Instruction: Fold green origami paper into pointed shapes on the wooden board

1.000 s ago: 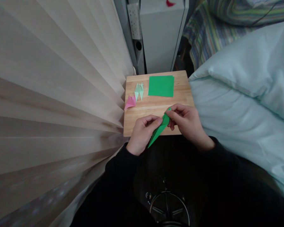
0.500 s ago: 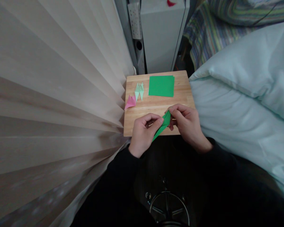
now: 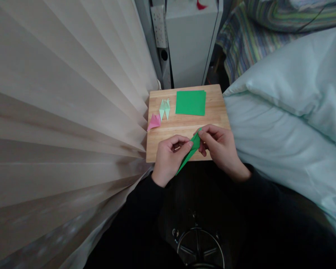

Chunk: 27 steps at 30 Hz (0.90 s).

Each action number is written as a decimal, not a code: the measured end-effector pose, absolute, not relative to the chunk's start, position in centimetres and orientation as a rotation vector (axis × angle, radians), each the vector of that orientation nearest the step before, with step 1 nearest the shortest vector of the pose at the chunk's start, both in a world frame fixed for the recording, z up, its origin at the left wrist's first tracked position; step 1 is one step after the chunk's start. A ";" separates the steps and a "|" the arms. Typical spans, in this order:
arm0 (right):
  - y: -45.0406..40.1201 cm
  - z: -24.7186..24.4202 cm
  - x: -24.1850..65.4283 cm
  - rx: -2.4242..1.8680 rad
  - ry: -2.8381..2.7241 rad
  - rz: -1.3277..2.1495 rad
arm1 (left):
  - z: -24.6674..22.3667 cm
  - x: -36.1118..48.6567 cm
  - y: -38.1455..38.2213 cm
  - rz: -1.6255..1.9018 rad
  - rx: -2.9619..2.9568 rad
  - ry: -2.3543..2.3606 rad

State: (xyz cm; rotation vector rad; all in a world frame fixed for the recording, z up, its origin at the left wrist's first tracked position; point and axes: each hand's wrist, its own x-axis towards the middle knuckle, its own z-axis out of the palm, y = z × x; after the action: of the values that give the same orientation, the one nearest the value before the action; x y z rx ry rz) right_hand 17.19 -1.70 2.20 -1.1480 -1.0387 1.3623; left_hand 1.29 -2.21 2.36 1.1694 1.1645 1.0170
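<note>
Head view: we note a wooden board (image 3: 179, 125), grain-streaked, beside a pleated curtain (image 3: 81, 97). Left hand (image 3: 168, 157) and right hand (image 3: 220, 147) both pinch the green paper (image 3: 195, 144), creased long, narrow, pointed, over the board's near edge.

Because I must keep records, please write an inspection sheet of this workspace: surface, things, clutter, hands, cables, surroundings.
Surface: wooden board, partly covered by papers
Things: folded green paper, held over the board's near edge
Clutter: green sheets, pale green folded pieces, pink folded piece on board
Hands: left hand and right hand both pinch that paper
Cables: thin dark line on striped cloth, perhaps a cord
Surroundings: curtain left, pale bedding right, cabinet beyond
</note>
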 end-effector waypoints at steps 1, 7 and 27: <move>-1.7 2.2 17.2 -1.145 -1.037 1.367 | 2.3 1.3 -2.2 1.023 1.165 1.165; -1.9 2.7 17.0 -1.139 -1.038 1.445 | 1.9 1.3 -2.2 1.045 1.143 1.167; -1.8 2.5 16.8 -1.102 -1.019 1.496 | 2.1 1.3 -2.2 1.067 1.169 1.162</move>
State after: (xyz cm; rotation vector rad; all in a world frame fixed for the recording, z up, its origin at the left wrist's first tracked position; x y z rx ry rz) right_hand 16.81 -1.84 2.49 -1.1022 -1.0191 1.4965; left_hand 1.30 -2.19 2.06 1.1692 1.1618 1.0668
